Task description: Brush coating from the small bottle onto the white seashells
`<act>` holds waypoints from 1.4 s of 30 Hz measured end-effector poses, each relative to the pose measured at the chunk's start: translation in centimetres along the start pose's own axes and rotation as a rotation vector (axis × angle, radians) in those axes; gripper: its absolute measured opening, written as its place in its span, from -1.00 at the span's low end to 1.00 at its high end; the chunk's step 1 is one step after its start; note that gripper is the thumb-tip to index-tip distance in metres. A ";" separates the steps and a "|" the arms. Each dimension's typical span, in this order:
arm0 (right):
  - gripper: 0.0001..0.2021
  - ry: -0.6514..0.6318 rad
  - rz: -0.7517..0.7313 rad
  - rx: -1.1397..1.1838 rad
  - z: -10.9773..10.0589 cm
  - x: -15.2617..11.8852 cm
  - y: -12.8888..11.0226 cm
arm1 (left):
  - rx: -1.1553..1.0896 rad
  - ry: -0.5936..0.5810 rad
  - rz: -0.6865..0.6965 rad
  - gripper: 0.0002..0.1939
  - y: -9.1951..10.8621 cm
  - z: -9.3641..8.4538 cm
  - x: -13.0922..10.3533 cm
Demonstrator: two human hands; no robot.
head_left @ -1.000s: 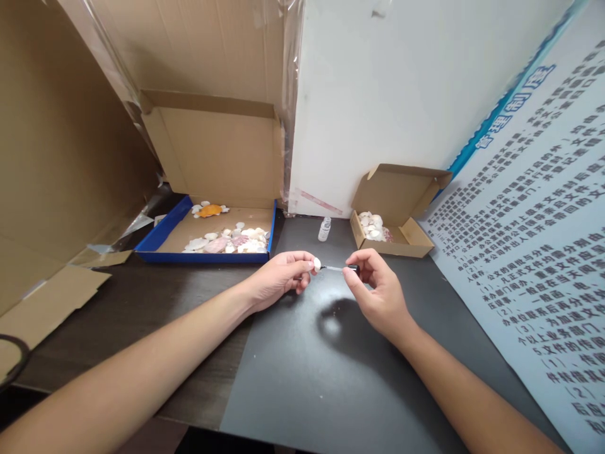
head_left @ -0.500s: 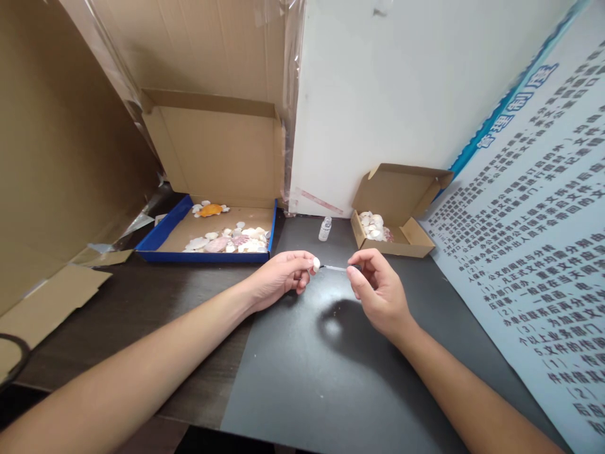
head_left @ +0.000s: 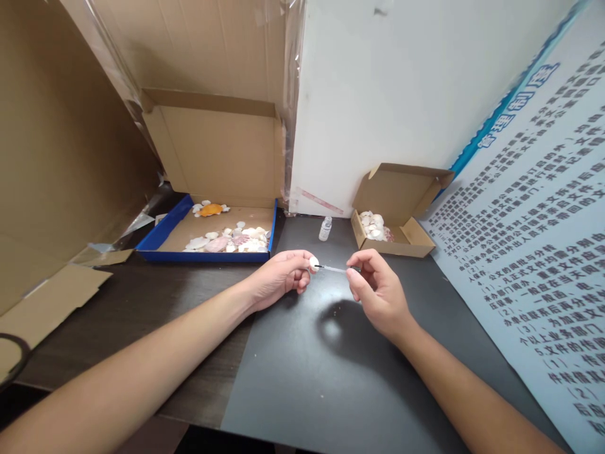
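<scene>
Between its thumb and fingers, my left hand [head_left: 286, 277] pinches a small white shell [head_left: 314, 262]. My right hand [head_left: 375, 287] is closed on the dark cap of a thin brush [head_left: 333, 269], held level. The brush's dark tip points left and appears to touch the shell. Behind the hands, a small clear bottle [head_left: 325, 229] stands upright without a cap. Both hands are above the dark grey mat [head_left: 302, 378].
An open blue-edged box [head_left: 203, 257] at the left holds many shells and an orange shell [head_left: 210, 210]. A smaller open cardboard box [head_left: 418, 241] at the right contains white shells [head_left: 372, 226]. Cardboard and white panels stand behind; a printed sheet [head_left: 534, 208] leans at the right.
The shell in my left hand has turned and shifted slightly left, and the brush tip now overlaps its face. The bottle and boxes stay put.
</scene>
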State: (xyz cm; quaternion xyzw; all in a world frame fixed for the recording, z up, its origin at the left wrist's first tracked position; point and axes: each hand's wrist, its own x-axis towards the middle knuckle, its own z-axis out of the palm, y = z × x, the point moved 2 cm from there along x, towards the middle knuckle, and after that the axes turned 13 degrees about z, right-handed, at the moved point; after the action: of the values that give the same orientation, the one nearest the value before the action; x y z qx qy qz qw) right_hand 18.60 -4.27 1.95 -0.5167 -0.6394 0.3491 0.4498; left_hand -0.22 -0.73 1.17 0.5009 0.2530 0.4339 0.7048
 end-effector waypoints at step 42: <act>-0.92 -0.080 0.026 -0.007 0.2 -0.1 0.1 | -0.007 0.059 0.038 -0.88 -0.1 -0.3 0.1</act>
State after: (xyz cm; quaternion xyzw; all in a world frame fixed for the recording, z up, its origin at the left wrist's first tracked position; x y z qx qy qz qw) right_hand 18.44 -4.30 1.82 -0.5122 -0.6513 0.3730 0.4175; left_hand -0.38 -0.50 0.98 0.4903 0.2628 0.4625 0.6904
